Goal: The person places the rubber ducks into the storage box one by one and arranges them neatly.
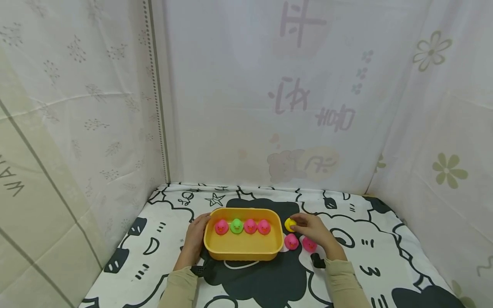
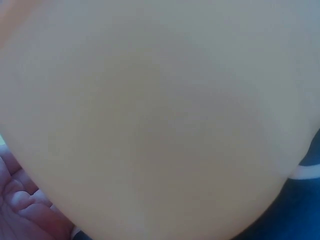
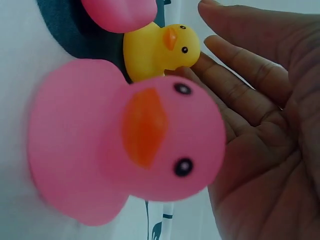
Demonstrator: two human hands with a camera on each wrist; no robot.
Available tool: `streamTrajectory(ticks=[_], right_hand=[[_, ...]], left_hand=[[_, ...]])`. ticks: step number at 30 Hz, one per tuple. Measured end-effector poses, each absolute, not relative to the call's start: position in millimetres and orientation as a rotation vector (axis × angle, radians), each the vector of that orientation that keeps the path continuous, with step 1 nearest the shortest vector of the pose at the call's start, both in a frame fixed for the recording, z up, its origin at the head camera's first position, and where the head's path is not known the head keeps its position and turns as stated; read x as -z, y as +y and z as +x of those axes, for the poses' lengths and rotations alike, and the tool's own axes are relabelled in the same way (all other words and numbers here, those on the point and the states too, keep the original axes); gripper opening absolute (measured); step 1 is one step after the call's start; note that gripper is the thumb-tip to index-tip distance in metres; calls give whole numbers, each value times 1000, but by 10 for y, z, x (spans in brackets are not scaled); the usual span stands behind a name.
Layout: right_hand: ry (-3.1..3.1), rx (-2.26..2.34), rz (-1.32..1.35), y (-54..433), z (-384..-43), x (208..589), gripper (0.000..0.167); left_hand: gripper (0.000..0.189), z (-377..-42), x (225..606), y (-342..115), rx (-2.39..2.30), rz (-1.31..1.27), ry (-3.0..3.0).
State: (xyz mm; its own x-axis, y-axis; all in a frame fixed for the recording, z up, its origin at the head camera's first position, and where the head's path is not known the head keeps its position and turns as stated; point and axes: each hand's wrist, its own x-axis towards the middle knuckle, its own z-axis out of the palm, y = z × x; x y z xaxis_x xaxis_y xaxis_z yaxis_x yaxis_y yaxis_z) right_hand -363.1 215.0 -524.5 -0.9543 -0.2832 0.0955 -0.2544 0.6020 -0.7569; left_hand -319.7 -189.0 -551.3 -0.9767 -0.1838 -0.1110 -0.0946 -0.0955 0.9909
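A yellow tray (image 1: 242, 252) stands on the patterned cloth, with a pink duck (image 1: 221, 227), a green duck (image 1: 236, 226) and two more pink ducks in a row inside. My left hand (image 1: 195, 234) holds the tray's left side; its wrist view is mostly filled by the tray's blurred wall (image 2: 165, 130), with part of the hand (image 2: 30, 210) at lower left. Right of the tray, my right hand (image 1: 316, 231) reaches to a yellow duck (image 3: 145, 50), fingers extended behind it and thumb apart from it. Nearer the right wrist sits a pink duck (image 3: 80, 135).
Two pink toy ducks, one (image 1: 291, 241) by the tray's right corner and one (image 1: 309, 244) under my right hand, sit on the cloth (image 1: 161, 231). A pale cord (image 1: 240, 266) curves in front of the tray. Hanging curtains (image 1: 231, 107) enclose the back and sides.
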Motion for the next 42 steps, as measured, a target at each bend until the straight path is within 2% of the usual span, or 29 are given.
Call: streamTrajectory(ticks=[14, 42], right_hand=[[2814, 1247, -502, 2111, -3626, 5256, 27], [2875, 1146, -457, 2033, -3638, 5306, 28]], left_hand=[[50, -3182, 5479, -1875, 2280, 262, -2066], [50, -3199, 5537, -1902, 2256, 295, -2084]])
